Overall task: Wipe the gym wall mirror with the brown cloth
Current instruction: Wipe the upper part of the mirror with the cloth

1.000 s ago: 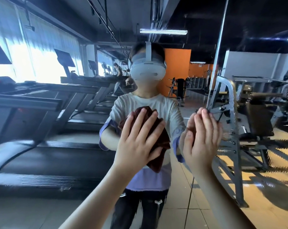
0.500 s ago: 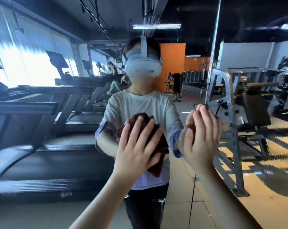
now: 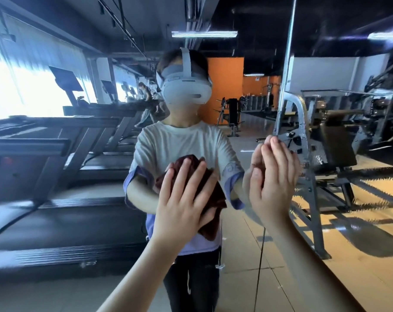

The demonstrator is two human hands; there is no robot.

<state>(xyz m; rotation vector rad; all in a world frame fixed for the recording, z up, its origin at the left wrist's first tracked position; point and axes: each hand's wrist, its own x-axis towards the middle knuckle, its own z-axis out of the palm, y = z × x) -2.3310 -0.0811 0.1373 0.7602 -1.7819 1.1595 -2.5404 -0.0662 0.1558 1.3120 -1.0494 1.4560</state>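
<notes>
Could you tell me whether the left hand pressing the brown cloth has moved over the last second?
No, not noticeably: the left hand, flat on the crumpled brown cloth, keeps much the same gap left of the vertical metal mirror seam.

T-shirt (image 3: 179,143): cream, lavender cuffs and hem | headset (image 3: 186,90): white, strapped, above T-shirt | trousers (image 3: 191,287): dark, white drawstring, below T-shirt

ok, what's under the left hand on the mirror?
The brown cloth, pressed to the mirror by the left hand; edges show above the fingertips and below the thumb. Its middle and the glass behind are covered.
</notes>
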